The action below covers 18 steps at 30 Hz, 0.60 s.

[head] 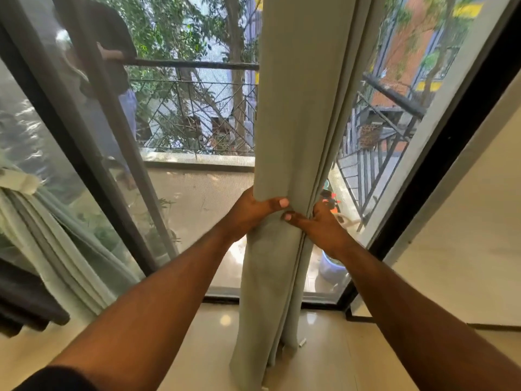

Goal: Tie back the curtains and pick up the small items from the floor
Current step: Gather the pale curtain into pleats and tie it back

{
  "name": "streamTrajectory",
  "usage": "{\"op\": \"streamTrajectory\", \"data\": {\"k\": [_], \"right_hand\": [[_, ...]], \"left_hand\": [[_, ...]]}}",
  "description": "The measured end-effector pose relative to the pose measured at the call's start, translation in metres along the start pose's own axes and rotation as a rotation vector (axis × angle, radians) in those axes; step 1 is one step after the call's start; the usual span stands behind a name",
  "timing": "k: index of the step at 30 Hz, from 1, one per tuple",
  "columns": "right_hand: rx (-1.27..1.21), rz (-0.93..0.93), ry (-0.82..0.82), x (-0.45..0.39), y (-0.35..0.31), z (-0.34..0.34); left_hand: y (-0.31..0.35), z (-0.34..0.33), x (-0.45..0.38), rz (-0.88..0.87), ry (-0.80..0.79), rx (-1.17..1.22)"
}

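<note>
From the head view, the left hand (248, 210) and right hand (318, 221) are both clamping the gathered curtain (293, 108), hanging before the window (197, 193). With no tie visible, loosening either grip is likely letting the folds spread.

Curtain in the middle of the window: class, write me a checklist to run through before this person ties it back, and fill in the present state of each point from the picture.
1. Both hands on the curtain: ok. The left hand and right hand wrap it from opposite sides.
2. Fabric gathered into one bundle at the grip: ok, it narrows there.
3. Tie-back within reach: cannot tell, none shows in this view.
4. Hem clear of the floor: not ok, the bottom rests on it.
5. Small white item by the hem picked up: not ok, it lies on the floor.
6. Other curtain at left tied: cannot tell.
</note>
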State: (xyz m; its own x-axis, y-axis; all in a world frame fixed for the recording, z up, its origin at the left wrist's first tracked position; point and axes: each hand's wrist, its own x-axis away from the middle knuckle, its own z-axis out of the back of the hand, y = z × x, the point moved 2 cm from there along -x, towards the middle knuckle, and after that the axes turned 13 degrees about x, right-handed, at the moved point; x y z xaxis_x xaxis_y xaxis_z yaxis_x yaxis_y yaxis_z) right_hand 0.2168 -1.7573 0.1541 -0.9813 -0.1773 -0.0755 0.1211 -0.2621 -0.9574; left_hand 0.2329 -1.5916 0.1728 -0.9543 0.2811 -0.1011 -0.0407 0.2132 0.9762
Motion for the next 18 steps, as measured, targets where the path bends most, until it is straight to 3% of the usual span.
{"op": "streamTrajectory", "data": {"k": [2, 7, 13, 18], "right_hand": [[0.004, -0.022, 0.028, -0.001, 0.001, 0.003], [-0.055, -0.059, 0.133, -0.006, 0.007, 0.008], [-0.089, -0.059, 0.188, -0.008, 0.001, 0.005], [0.125, 0.121, 0.389, -0.01, -0.074, -0.01]], "left_hand": [[-0.013, 0.01, 0.005, 0.036, -0.009, -0.102], [-0.022, 0.026, 0.012, -0.084, 0.256, -0.366], [0.013, -0.001, 0.004, -0.07, 0.175, 0.213], [0.056, -0.008, -0.025, -0.123, 0.107, 0.223]]}}
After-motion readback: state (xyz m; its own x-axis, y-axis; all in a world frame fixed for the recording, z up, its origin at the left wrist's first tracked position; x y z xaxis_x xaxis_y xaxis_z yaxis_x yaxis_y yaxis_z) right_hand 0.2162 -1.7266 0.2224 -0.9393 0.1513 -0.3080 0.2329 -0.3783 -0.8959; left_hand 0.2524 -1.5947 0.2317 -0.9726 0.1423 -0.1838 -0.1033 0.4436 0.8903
